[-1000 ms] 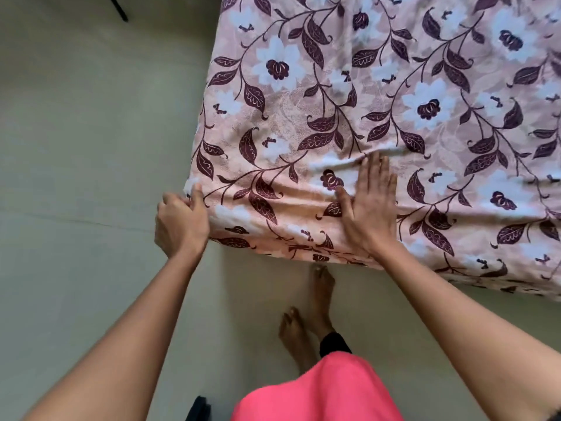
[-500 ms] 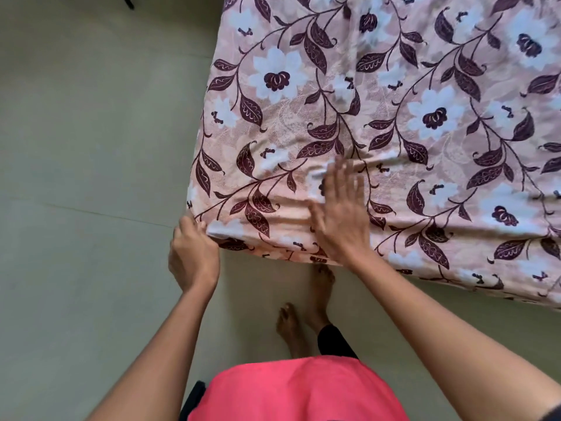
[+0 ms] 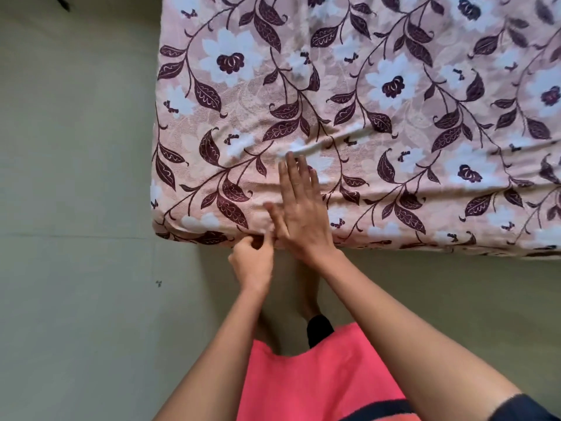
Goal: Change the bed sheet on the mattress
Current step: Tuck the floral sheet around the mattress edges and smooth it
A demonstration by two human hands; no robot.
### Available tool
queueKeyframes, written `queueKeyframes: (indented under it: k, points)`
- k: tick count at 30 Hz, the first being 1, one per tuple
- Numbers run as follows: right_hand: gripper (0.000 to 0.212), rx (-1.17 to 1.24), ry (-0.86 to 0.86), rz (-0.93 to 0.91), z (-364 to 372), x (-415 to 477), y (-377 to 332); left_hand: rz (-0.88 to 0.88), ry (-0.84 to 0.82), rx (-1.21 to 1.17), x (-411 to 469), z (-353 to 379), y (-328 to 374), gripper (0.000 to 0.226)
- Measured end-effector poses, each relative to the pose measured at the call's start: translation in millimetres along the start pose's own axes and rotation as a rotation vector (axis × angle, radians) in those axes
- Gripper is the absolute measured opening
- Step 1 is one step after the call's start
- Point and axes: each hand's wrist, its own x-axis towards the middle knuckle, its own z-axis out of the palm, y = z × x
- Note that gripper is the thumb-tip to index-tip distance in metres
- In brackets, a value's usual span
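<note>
The bed sheet [image 3: 364,117], pink with dark leaves and pale flowers, lies spread over the mattress and hides it entirely. Its near-left corner is wrapped down, and its lower edge runs along the side facing the person. A loose ridge [image 3: 334,144] of cloth rises just beyond the fingertips [image 3: 291,161] of the right hand [image 3: 300,214], and smaller creases fan toward the corner.

That right hand lies flat, fingers straight and together, pressing the sheet at the near edge and holding nothing. Just beside it and lower, the left hand [image 3: 252,262] has its grip closed, fingers curled and pinching the sheet's hem where it turns under the bed.

From where I stand the risk looks plain enough. If the left hand pulls harder than the flat palm can hold, the slack may slide and the ridge may deepen rather than flatten, or the corner may be dragged askew. If the pinch slips, the hem could spring out and hang loose above the floor [image 3: 76,177]. Bare feet [image 3: 306,296] stand close under the edge.
</note>
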Motion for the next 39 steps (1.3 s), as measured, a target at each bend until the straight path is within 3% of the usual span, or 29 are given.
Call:
queueKeyframes:
  k: [4, 9, 11, 13, 16, 19, 21, 22, 25, 27, 33, 39]
  points:
    - [0.072, -0.076, 0.079, 0.198, -22.7, 18.6, 35.8, 0.046, 0.097, 0.116, 1.3, 3.1, 6.7, 0.031]
    - [0.072, -0.303, -0.194, 0.334, -29.7, 3.5, 71.2, 0.079, 0.083, 0.168, -8.3, 1.5, -0.8, 0.026]
    - [0.075, -0.318, -0.229, 0.343, -19.9, -4.7, 64.3, 0.09, 0.055, 0.174, -4.6, 2.3, -5.6, 0.026]
    - [0.075, -0.288, -0.187, 0.211, -7.0, -7.8, 45.9, 0.096, 0.087, 0.167, 1.8, 3.5, -7.5, 0.023]
    - [0.069, -0.244, -0.155, -0.088, 8.4, -17.4, 14.2, 0.18, 0.284, 0.195, -0.2, 0.3, -5.6, 0.021]
    - [0.062, -0.175, -0.141, -0.269, 6.1, -21.2, 9.5, 0.656, 0.421, 0.443, -0.8, -10.3, -4.6, 0.034]
    - [0.061, -0.179, -0.071, -0.179, -3.5, -22.2, 32.4, 0.979, 0.294, 0.55, 9.7, -9.2, 7.0, 0.043]
    - [0.061, -0.197, -0.024, -0.046, -10.3, -24.2, 48.8, 1.075, 0.203, 0.607, 17.2, -5.5, 16.2, 0.047]
    - [0.073, -0.182, 0.052, 0.543, -36.7, -42.8, 99.9, 1.209, 0.0, 0.82, 33.9, 12.7, 54.5, 0.054]
    - [0.081, -0.203, -0.014, 0.719, -47.8, -63.5, 115.9, 1.252, -0.13, 0.985, 36.7, 31.6, 76.9, 0.058]
    - [0.074, -0.317, -0.196, 0.456, -56.1, -144.6, 112.3, 1.332, -0.268, 1.285, 32.1, 68.8, 103.9, 0.062]
    - [0.058, -0.117, 0.044, 0.53, -77.2, -88.7, 139.8, 1.398, -0.345, 1.26, 7.4, 113.8, 137.6, 0.06]
